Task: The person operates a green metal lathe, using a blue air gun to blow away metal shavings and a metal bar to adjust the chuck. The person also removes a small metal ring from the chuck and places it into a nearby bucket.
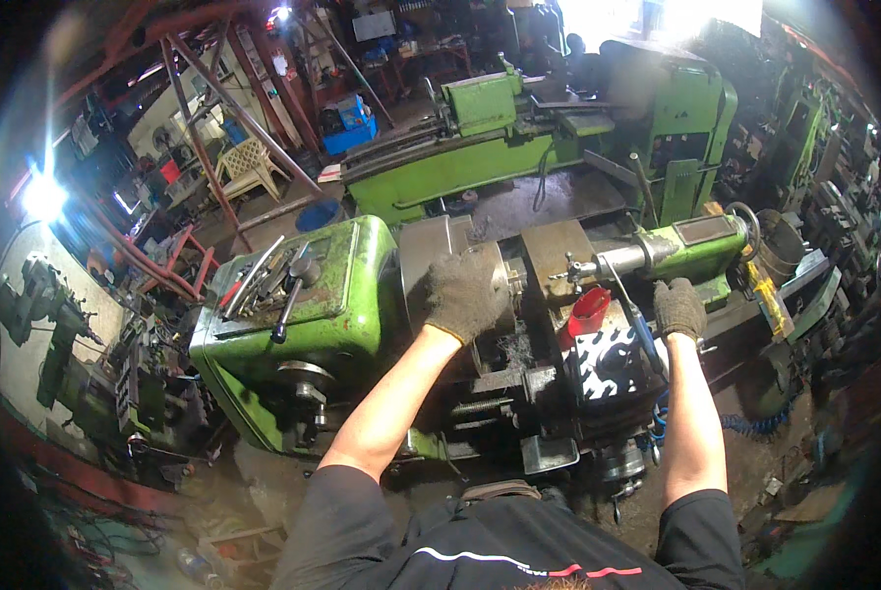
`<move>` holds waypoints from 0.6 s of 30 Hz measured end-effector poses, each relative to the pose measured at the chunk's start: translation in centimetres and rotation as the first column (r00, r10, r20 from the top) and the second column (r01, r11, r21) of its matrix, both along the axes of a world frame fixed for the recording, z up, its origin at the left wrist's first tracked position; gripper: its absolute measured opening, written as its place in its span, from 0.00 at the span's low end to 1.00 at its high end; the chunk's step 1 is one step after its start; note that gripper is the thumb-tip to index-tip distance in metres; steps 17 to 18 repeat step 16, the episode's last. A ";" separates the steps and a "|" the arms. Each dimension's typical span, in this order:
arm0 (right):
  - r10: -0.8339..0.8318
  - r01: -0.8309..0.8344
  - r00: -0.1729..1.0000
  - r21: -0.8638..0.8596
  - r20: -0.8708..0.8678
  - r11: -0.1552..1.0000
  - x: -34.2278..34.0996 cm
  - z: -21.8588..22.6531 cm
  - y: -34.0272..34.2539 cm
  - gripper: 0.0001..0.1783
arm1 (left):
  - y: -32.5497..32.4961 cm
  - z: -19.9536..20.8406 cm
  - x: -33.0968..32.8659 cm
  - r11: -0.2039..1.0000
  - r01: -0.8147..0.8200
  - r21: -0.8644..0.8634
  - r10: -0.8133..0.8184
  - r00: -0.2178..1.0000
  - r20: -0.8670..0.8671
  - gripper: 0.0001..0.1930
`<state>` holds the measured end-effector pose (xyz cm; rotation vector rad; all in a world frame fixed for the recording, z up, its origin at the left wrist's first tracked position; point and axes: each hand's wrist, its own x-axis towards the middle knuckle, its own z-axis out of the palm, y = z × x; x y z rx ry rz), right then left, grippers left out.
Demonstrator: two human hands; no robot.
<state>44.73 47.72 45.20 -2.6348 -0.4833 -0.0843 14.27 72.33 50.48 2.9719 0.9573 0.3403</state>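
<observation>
My left hand, in a grey-brown knit glove, lies spread over the metal lathe chuck beside the green headstock. Its fingertips are hard to make out. To the right, my gloved right hand is closed, at the right side of the carriage. What its fingers wrap round is hidden. Close to its left leans a long tool with a thin metal tube and blue body, which looks like an air blow gun. A red plastic container stands on a black-and-white patterned surface. The green tailstock is just beyond.
Several hand tools lie on the headstock beside a lever. A second green lathe stands behind. Blue coiled hose hangs at lower right. Farther left are red posts, a pale plastic chair and blue crates.
</observation>
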 end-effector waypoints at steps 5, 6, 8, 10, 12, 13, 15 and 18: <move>-0.008 0.008 1.000 -0.018 -0.005 1.000 -0.6 0.7 0.3 0.29 | 5.1 -0.3 1.0 0.913 -0.172 0.371 0.142 0.984 0.108 0.41; -0.008 0.008 1.000 -0.019 0.004 1.000 -0.7 0.9 0.3 0.29 | 6.6 -1.6 0.9 0.868 -0.210 0.449 0.153 0.975 0.160 0.43; -0.001 0.001 1.000 -0.011 0.003 1.000 -0.4 0.7 0.5 0.29 | 8.1 -2.1 0.7 0.856 -0.237 0.460 0.211 0.971 0.108 0.55; -0.004 0.004 1.000 -0.004 0.024 1.000 -0.1 0.2 0.4 0.29 | 7.9 -0.6 1.2 0.935 -0.216 0.282 0.239 0.970 -0.050 0.60; -0.008 0.008 0.998 0.003 0.060 1.000 -0.1 -0.4 0.3 0.28 | 7.3 -0.2 1.1 0.962 -0.185 0.200 0.220 0.961 -0.169 0.67; 0.004 -0.003 0.998 -0.012 0.059 1.000 0.0 -0.6 0.3 0.29 | 6.9 -0.3 0.8 0.959 -0.159 0.234 0.200 0.966 -0.163 0.66; 0.032 -0.030 0.998 -0.049 0.048 0.998 0.1 -0.2 0.5 0.29 | 5.5 -0.7 -0.2 0.950 -0.110 0.293 0.162 0.974 -0.160 0.65; 0.007 -0.006 1.000 -0.039 0.025 0.999 -0.2 0.0 0.7 0.29 | 5.0 -1.8 -0.7 0.956 -0.112 0.271 0.163 0.971 -0.176 0.65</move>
